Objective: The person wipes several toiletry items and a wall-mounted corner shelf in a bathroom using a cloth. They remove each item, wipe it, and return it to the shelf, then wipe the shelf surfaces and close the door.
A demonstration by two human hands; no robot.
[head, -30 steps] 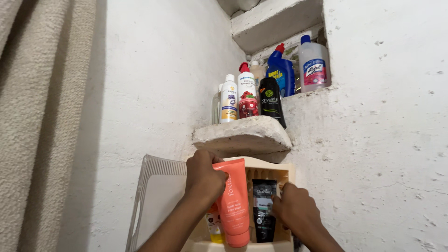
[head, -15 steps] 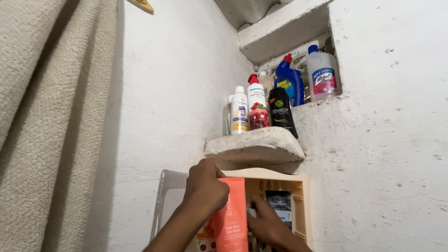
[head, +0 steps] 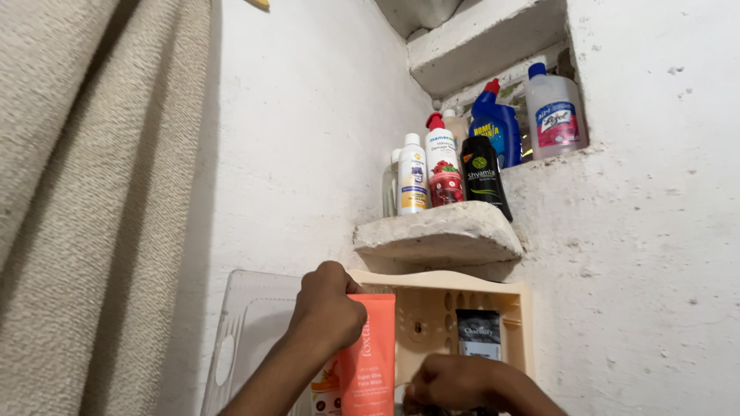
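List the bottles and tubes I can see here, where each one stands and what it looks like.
Orange tube: in the beige cabinet, gripped by the left hand.
Black tube: cabinet's right side, above the right hand.
White bottle: corner shelf, yellow band.
Red-capped bottle: beside it, white with red base.
Black bottle: shelf's right edge.
Blue bottle: wall niche, angled red cap.
Clear bottle: niche, blue cap.

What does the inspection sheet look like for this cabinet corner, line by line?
Surface: beige wall cabinet, its clear door swung open to the left.
Job's things: orange tube upright; black tube at its right.
Clutter: bottles crowd the stone corner shelf; blue bottle and clear bottle in the niche.
Hands: left hand grips the orange tube's top; right hand low in the cabinet, fingers curled, contents unclear.
Cables: nothing seen.
Surroundings: white walls, beige curtain at left.
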